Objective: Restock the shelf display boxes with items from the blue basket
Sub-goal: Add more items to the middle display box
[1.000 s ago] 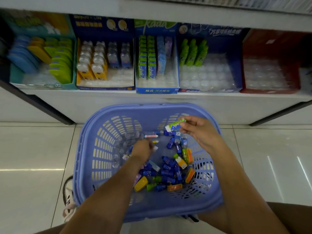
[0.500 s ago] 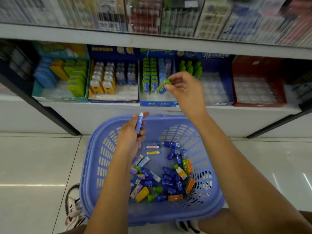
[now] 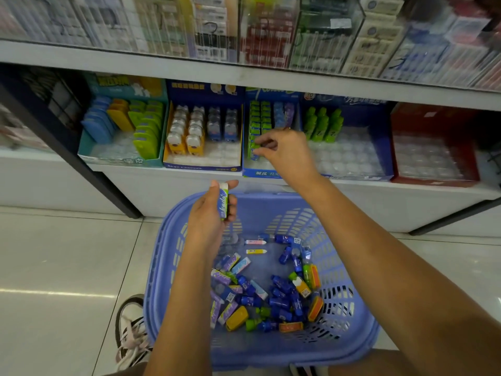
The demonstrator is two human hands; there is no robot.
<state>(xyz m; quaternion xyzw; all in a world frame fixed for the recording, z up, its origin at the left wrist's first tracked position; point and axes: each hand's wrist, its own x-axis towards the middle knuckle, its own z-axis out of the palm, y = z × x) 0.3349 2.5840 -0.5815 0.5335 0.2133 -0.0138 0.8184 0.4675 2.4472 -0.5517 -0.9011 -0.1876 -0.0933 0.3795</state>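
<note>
Between right fingers (image 3: 265,151), green pack (image 3: 255,145) at blue display box (image 3: 257,173)

1. Floor (image 3: 54,253): large pale glossy tiles with thin dark grout lines.
2. Light streak (image 3: 54,292): a bright strip reflected in the tiles at left, with fainter glints at right.
3. Upper shelf board (image 3: 135,62): white, spans the full width.
4. Clear cases (image 3: 271,31): a row on the upper shelf board holding packaged goods, blurred.
5. Base panel (image 3: 168,199): white, below the lower shelf edge.
6. Dark struts (image 3: 89,169): slant down to the floor, one left, one right.
</note>
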